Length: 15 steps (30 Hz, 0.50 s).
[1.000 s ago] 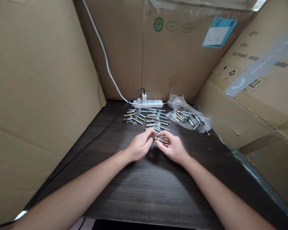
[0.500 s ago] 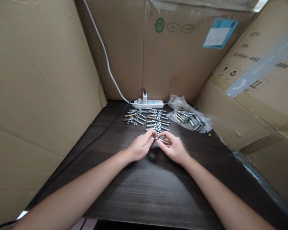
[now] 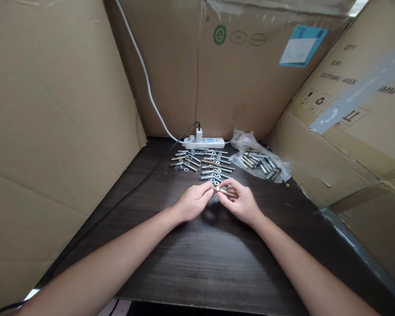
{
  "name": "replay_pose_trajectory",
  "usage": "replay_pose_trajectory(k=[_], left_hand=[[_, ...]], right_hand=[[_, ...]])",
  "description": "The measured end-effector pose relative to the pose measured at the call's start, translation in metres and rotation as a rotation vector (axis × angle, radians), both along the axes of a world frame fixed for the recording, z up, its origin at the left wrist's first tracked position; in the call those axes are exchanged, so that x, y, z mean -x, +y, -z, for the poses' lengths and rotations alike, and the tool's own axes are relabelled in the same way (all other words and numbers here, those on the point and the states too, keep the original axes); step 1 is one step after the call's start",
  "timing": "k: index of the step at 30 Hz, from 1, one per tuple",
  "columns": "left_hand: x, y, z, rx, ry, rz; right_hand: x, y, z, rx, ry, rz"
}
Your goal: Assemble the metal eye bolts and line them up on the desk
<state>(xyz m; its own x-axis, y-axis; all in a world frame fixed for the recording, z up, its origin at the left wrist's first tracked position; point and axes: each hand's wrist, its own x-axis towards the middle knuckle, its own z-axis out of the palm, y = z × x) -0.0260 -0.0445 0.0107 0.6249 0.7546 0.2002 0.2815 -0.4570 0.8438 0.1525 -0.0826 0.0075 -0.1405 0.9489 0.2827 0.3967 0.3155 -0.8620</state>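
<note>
Between my two hands is a brass-coloured expansion bolt, held roughly level just above the table. My right hand pinches it near the nut with thumb and forefinger, its sleeve running back under the palm. At the bolt's left end, the thumb and fingers of my left hand are closed; whether they also hold a small nut or washer is hidden. Just beyond my fingertips lie loose bolts and flat and ring washers, spread in rough rows.
A clear plastic bag with several expansion bolts lies at the back right. Behind the rows stands a white power strip with a plug. A black cable crosses the dark table. Cardboard walls enclose three sides.
Both hands and the bolt have shifted very slightly to the right. More of the bolt's nut end shows between my fingertips. The laid-out parts have not moved.
</note>
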Motion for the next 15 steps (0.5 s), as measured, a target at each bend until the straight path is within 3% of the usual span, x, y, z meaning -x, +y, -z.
replay_pose_trajectory(k=[3, 15], left_hand=[[-0.001, -0.0001, -0.0009, -0.064, -0.051, -0.062], [-0.0002, 0.0009, -0.0043, -0.005, -0.051, 0.039]], right_hand=[[-0.001, 0.0014, 0.0023, 0.004, -0.004, 0.011], [-0.0023, 0.0002, 0.0049, 0.008, -0.036, -0.018]])
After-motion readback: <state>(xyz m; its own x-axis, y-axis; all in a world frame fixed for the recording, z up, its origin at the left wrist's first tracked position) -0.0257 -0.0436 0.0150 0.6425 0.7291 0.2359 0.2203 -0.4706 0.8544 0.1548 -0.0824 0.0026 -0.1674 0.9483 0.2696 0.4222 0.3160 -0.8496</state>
